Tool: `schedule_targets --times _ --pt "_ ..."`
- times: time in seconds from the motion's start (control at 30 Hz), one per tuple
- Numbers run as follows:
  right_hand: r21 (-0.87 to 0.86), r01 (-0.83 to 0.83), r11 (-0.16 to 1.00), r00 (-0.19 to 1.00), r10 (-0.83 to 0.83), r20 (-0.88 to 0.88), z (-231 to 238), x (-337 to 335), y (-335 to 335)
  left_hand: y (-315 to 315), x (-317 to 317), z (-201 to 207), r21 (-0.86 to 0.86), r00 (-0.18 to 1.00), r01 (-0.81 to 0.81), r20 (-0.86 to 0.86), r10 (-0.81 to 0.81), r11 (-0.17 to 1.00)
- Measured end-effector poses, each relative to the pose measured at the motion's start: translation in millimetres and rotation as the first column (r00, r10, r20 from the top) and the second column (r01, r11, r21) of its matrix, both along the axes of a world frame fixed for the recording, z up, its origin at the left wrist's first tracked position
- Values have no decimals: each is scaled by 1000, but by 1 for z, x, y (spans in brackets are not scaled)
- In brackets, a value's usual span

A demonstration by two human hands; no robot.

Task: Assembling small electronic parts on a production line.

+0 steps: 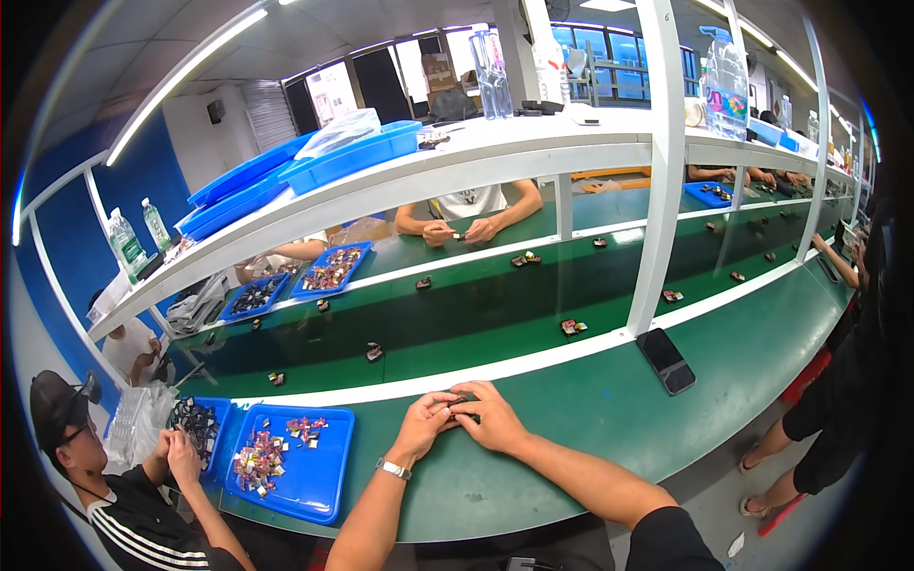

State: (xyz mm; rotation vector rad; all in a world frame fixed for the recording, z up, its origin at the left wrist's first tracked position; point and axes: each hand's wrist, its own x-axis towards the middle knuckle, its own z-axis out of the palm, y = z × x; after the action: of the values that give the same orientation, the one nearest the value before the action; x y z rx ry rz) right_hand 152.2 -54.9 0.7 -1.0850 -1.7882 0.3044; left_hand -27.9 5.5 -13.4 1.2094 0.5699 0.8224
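Over the green worktable (476, 495), my left hand (426, 422) and my right hand (491, 419) meet with fingers closed. Between the fingertips is a small dark piece (459, 403), mostly covered; I cannot tell its exact kind. A watch with a light band sits on my left wrist. Left of my left forearm lies a blue tray (328, 466) with a heap of small red, yellow and white parts (259, 462). Small assembled pieces, dark with coloured bits, lie spaced along the dark green conveyor belt (457, 335), one (573, 327) beyond my right hand.
A black phone (665, 362) lies by a white upright post (657, 190). At the left, a co-worker (105, 485) handles something beside a tray of black parts (196, 424). Across the belt another person's hands (462, 231) hold a small piece. A white shelf (457, 150) carries trays and bottles.
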Motion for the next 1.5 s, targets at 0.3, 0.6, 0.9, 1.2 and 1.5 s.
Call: schedule_targets --times 0.3,0.6,0.9,1.2,1.5 --pt "9 31 999 1000 -31 -5 2 4 2 -3 2 6 -15 998 -7 56 8 1000" --pt "-7 38 999 995 -39 -92 -7 1 10 -4 2 5 -11 999 -34 29 34 999" --pt "-63 -26 998 999 25 -21 3 5 9 -5 3 9 -21 996 -76 36 77 997" --pt "181 121 976 992 -127 23 15 3 6 -7 8 16 -59 998 -68 -13 67 996" --pt "200 165 966 974 -191 121 15 -6 -1 -7 5 11 -55 996 -84 -26 82 995"
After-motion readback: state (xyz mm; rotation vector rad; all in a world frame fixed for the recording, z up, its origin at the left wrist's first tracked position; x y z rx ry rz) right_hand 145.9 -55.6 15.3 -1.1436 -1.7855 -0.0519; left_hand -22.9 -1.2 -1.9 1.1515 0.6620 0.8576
